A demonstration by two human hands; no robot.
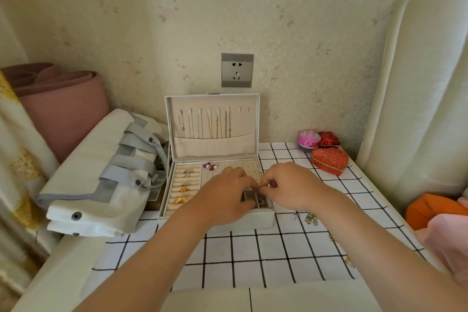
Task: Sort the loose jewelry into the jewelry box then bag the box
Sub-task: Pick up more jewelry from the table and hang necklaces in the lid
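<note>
The white jewelry box point(167, 200) stands open on the checked tablecloth, lid upright with several necklaces point(215, 124) hanging inside. Rings point(183, 186) fill the left slots and red-and-pearl earrings point(210, 166) sit on the stud panel. My left hand point(225, 192) and my right hand point(286, 187) meet over the box's right compartments, fingertips curled together and pinching something tiny that I cannot make out. A dark piece of jewelry point(262, 201) lies in a small compartment below them. Loose jewelry point(310, 218) lies on the cloth right of the box. The white-and-grey bag point(101, 177) lies folded to the left.
A red heart-shaped box point(329, 161), a pink round tin point(309, 139) and a small red box point(328, 139) sit at the back right. More small loose pieces point(349, 261) lie near the cloth's right edge. A wall socket point(236, 69) is behind the box. A padded headboard point(417, 83) rises at right.
</note>
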